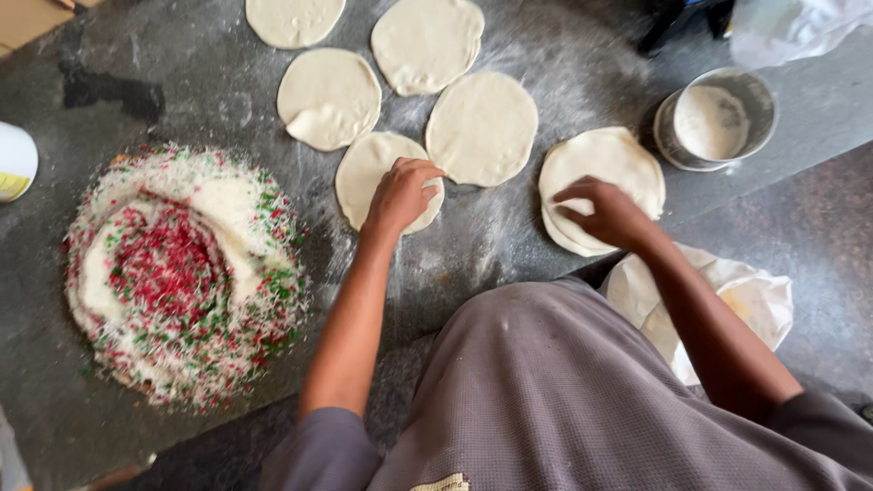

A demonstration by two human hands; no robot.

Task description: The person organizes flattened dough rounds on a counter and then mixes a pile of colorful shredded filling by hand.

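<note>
A person's left hand (400, 193) rests flat on a dough round (368, 173) on the floured bench (564, 64), while the right hand (607, 214) presses, fingers spread, on a stack of rounds (618, 159) beside a flour tin (714, 118). Red-green filling (182, 273) lies left.

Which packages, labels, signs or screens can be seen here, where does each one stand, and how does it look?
White round container: left edge of the counter, cut off by the frame, with a yellow label band low on its side.
Metal tin: upper right, beyond the stack of dough rounds; round, grey, white powder inside; no label shows.
White plastic bag: lower right, crumpled, plain.
No signs or screens.
</note>
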